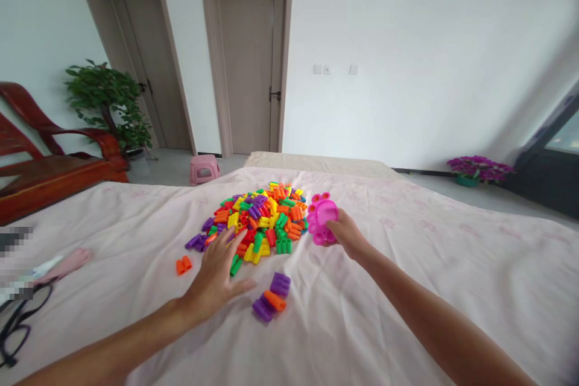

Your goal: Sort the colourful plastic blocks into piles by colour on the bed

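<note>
You're at a hold-and-reach step: your right hand (351, 236) pinches the pink paw-shaped dish (327, 212) by its edge, just right of the bright plastic pieces (253, 217) heaped at center frame. Your left hand (211, 277) is over the heap's lower-left edge, fingers spread, apparently empty; contact is unclear. Gripping one piece would call for closing thumb and fingertips while steadying the dish.
</note>
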Action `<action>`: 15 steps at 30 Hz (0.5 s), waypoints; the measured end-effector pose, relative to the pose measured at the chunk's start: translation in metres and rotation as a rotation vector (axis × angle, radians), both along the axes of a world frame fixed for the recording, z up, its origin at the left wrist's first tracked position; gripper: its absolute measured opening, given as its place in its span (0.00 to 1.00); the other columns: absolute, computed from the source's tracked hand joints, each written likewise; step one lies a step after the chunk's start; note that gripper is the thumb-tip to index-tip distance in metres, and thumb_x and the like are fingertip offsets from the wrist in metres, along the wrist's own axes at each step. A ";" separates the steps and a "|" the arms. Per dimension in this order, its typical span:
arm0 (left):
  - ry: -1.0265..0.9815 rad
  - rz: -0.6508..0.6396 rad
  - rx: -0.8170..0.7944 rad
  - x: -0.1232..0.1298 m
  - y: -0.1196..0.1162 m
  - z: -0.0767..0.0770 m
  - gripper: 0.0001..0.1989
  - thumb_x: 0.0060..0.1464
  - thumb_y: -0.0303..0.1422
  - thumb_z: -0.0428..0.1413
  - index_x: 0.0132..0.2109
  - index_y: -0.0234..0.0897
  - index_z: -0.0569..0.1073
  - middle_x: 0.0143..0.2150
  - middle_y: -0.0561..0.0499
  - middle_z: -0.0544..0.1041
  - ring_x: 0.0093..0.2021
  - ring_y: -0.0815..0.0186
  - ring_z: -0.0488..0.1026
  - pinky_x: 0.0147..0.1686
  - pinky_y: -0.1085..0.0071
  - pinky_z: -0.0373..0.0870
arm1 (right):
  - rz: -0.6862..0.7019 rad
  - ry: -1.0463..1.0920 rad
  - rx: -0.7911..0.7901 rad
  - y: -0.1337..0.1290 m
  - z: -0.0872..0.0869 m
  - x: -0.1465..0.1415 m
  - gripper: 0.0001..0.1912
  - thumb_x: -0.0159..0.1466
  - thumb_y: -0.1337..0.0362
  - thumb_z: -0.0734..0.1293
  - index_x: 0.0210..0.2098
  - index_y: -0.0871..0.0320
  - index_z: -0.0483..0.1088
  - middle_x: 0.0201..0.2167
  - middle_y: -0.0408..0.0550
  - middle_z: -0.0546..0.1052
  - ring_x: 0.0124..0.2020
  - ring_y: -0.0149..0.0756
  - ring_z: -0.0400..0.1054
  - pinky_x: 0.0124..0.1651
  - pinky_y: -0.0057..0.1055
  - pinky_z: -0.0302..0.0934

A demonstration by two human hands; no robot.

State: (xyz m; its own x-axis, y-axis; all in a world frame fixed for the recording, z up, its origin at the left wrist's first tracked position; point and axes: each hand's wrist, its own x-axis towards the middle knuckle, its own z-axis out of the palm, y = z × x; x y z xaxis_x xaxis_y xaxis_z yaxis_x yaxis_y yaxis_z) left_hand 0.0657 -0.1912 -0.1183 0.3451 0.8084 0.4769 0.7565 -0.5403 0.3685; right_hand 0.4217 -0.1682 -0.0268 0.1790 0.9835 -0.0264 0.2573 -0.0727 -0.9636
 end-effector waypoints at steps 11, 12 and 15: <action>-0.091 0.000 -0.119 0.073 -0.023 -0.034 0.47 0.55 0.45 0.65 0.78 0.48 0.57 0.80 0.34 0.53 0.79 0.37 0.46 0.70 0.31 0.48 | 0.117 0.260 -0.081 -0.075 -0.062 -0.058 0.15 0.42 0.63 0.63 0.31 0.56 0.71 0.24 0.44 0.76 0.26 0.37 0.69 0.28 0.29 0.62; -0.135 0.013 -0.108 0.078 -0.016 -0.032 0.44 0.57 0.42 0.64 0.77 0.47 0.60 0.80 0.35 0.53 0.79 0.38 0.46 0.71 0.32 0.49 | 0.113 0.283 -0.099 -0.073 -0.066 -0.066 0.15 0.42 0.63 0.63 0.31 0.56 0.71 0.23 0.43 0.75 0.25 0.36 0.67 0.26 0.29 0.61; -0.256 0.032 -0.108 0.088 0.004 -0.026 0.34 0.59 0.33 0.60 0.72 0.47 0.67 0.79 0.38 0.54 0.79 0.42 0.49 0.72 0.37 0.52 | 0.123 0.379 -0.115 -0.063 -0.070 -0.088 0.15 0.42 0.62 0.63 0.31 0.56 0.71 0.21 0.43 0.75 0.23 0.35 0.66 0.25 0.28 0.60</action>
State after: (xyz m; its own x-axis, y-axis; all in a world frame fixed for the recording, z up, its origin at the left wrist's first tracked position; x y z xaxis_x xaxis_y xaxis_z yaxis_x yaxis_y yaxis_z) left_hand 0.1535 -0.1874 -0.1441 0.1982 0.8676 0.4560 0.6474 -0.4651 0.6037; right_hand 0.3340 -0.2316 -0.0969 0.0163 0.9837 -0.1789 -0.1007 -0.1764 -0.9792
